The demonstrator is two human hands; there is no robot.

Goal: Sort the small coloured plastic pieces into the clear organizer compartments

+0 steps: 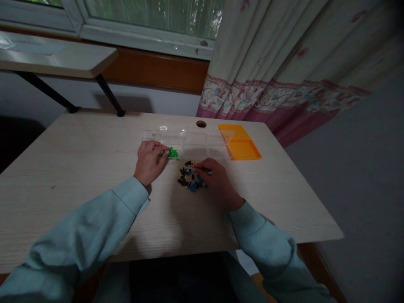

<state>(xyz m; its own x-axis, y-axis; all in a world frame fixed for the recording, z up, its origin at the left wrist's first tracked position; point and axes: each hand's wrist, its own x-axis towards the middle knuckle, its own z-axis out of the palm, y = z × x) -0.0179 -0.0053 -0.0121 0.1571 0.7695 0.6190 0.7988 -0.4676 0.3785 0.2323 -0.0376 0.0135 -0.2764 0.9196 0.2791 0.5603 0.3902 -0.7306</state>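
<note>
On the pale wooden table (pixel 78 168) lies a small heap of mixed beads (pixel 189 176), dark, blue and yellow. My right hand (pixel 217 181) rests at the heap's right side, its fingers curled and pinched over the beads; what the fingertips hold is too small to make out. My left hand (pixel 150 162) lies to the left, fingers bent, touching a cluster of green beads (pixel 172 153). Just behind both hands stands a clear plastic compartment box (pixel 183 141).
An orange lid (pixel 241 143) lies at the back right, next to the clear box. A round cable hole (pixel 201 123) sits near the table's far edge. A raised shelf on black legs (pixel 57 59) stands at the back left. A patterned curtain (pixel 284 75) hangs right.
</note>
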